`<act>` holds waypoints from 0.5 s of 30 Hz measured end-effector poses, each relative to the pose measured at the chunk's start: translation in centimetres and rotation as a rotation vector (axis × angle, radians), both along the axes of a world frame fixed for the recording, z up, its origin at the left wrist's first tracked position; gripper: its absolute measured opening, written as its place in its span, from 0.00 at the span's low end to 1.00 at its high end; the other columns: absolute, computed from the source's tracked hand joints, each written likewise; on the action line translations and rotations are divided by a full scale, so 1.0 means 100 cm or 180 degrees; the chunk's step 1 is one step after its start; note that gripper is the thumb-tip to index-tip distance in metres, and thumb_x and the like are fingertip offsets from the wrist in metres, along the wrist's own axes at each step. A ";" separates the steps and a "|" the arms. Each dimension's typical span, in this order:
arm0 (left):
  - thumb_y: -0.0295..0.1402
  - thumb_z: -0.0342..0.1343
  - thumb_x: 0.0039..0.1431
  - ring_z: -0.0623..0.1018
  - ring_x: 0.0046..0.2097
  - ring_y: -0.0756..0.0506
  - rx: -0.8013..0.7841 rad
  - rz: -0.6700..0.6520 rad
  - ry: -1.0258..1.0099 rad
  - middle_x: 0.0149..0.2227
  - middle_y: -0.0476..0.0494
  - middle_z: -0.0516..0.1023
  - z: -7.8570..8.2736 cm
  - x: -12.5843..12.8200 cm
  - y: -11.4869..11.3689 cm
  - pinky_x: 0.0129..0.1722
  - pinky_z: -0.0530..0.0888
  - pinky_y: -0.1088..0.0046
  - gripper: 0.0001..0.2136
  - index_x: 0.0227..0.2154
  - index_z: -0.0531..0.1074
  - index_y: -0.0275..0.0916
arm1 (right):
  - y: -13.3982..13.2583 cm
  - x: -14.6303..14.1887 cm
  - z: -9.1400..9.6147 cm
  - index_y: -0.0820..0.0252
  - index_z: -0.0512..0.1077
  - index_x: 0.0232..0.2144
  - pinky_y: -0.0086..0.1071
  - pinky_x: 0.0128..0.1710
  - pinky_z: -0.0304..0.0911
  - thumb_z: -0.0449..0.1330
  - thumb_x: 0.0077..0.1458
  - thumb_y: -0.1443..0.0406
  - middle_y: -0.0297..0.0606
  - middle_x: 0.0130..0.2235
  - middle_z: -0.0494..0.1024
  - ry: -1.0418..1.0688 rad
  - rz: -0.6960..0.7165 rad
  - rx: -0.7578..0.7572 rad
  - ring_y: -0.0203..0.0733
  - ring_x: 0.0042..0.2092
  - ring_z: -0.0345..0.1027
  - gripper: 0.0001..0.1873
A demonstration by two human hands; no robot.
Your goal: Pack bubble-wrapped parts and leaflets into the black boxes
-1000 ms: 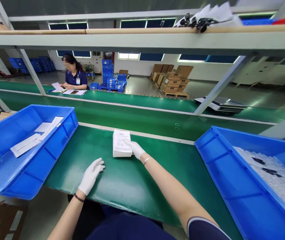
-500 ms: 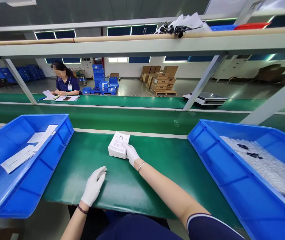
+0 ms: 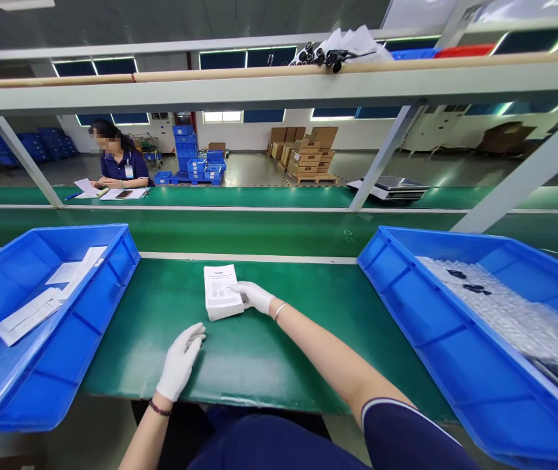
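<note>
A thick white stack of printed leaflets [image 3: 222, 294] stands on the green work surface [image 3: 298, 352] in front of me, print facing up. My right hand [image 3: 254, 297], in a white glove, grips the stack at its right edge, thumb on top and the other fingers partly hidden at the side. Nearer to me on the left, my gloved left hand [image 3: 181, 359] hovers over or rests on the surface, I cannot tell which. Its fingers are stretched out and hold nothing, a short way from the stack.
To the left, a blue bin [image 3: 112, 287] holds some white papers [image 3: 38, 313]. Another blue bin [image 3: 406, 313] on the right contains bubble-wrapped items [image 3: 498, 307] with black parts. Beyond a green belt [image 3: 259, 232], a co-worker [image 3: 124, 163] handles papers. A shelf beam [image 3: 259, 88] crosses overhead.
The stack has turned and come slightly toward me in my right hand's grip. My left hand has hardly moved. The whole view has shifted a little.
</note>
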State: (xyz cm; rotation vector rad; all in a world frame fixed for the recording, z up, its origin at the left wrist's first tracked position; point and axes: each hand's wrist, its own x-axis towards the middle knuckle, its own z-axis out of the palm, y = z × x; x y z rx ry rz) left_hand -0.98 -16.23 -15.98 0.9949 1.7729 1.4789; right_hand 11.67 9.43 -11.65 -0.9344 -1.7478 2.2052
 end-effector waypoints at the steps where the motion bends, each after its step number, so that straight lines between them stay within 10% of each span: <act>1: 0.48 0.53 0.62 0.78 0.53 0.38 -0.0008 -0.0014 0.0009 0.54 0.35 0.76 0.000 0.000 0.000 0.57 0.72 0.55 0.23 0.53 0.70 0.38 | 0.012 0.001 0.007 0.62 0.76 0.42 0.41 0.41 0.73 0.66 0.50 0.56 0.44 0.39 0.82 -0.0057 0.0284 0.0085 0.47 0.38 0.77 0.20; 8: 0.48 0.53 0.60 0.78 0.52 0.38 -0.0068 0.0009 0.0177 0.54 0.36 0.77 0.005 0.001 0.000 0.57 0.73 0.56 0.23 0.52 0.71 0.39 | 0.071 -0.035 0.046 0.61 0.79 0.39 0.39 0.42 0.72 0.68 0.45 0.61 0.40 0.37 0.83 -0.0667 0.1645 0.0893 0.46 0.37 0.77 0.17; 15: 0.53 0.51 0.57 0.78 0.53 0.38 -0.0318 0.0040 0.0389 0.53 0.35 0.77 0.013 0.007 -0.003 0.58 0.73 0.57 0.28 0.52 0.71 0.37 | 0.067 -0.058 0.077 0.61 0.79 0.38 0.35 0.42 0.71 0.61 0.55 0.60 0.36 0.36 0.83 -0.1202 0.2037 0.2491 0.45 0.38 0.76 0.13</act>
